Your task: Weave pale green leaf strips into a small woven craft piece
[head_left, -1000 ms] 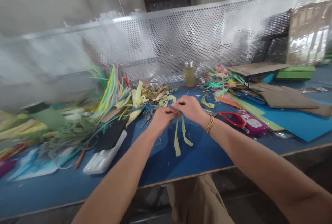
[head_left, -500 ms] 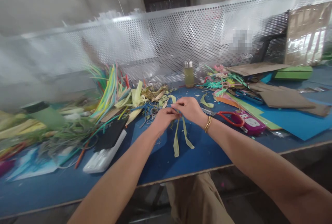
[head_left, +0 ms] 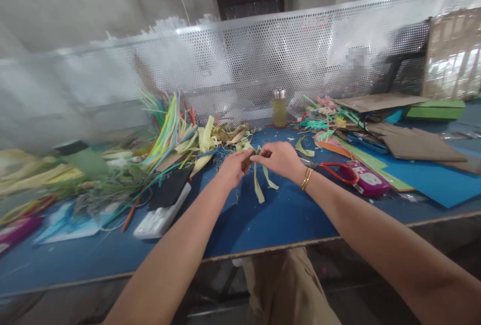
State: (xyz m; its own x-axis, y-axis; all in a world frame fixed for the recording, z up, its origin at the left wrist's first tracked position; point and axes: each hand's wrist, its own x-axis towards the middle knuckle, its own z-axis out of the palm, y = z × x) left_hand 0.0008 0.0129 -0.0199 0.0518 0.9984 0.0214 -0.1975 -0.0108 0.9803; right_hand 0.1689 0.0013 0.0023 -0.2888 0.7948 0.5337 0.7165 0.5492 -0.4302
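My left hand point(head_left: 236, 167) and my right hand point(head_left: 280, 158) meet over the blue table, fingertips pinched close together. Between them is a pale green strip point(head_left: 259, 187), looking like dried husk, whose two tails hang below my fingers. The part inside my fingers is hidden. Red-handled scissors point(head_left: 340, 173) lie just right of my right wrist, their blades partly behind it. Beyond my right hand rests a loose curled husk piece point(head_left: 305, 149). Past my left hand is a heap of husk strips point(head_left: 206, 137) with blue strings point(head_left: 219, 155).
Left on the blue table point(head_left: 259, 229) are pastel pipe cleaners point(head_left: 165, 132), a black phone-like slab point(head_left: 171, 189), a white case point(head_left: 161, 217) and a green cylinder point(head_left: 83, 160). A small bottle point(head_left: 279, 108) stands by the perforated metal panel point(head_left: 255, 59). To the right lie a purple case point(head_left: 370, 179), cardboard point(head_left: 421, 144) and blue sheets point(head_left: 424, 179).
The view has shifted slightly, so the table's things appear farther right. My hands stay together on the strip, fingers repositioned; its hanging tails look shorter and higher.
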